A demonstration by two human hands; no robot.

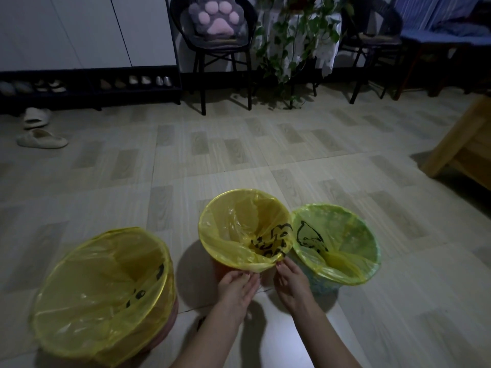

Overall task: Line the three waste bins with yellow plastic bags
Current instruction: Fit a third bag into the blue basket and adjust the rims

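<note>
Three waste bins stand on the tiled floor, each with a yellow plastic bag over its rim. The left bin (170, 312) is the largest and its bag (101, 290) lies smooth inside. The middle bin (220, 266) carries a bag (233, 227) with black print. The right bin (321, 285) is greenish under its bag (342, 235). My left hand (237, 286) and my right hand (291, 281) are at the near rim of the middle bin, fingers pinching the bag's folded-over edge.
A wooden piece of furniture (462, 150) juts in at the right. Pale slippers (39, 128) lie at the far left by a shoe rack (87, 88). Black chairs (218, 49) and a trailing plant (295, 46) stand along the back wall.
</note>
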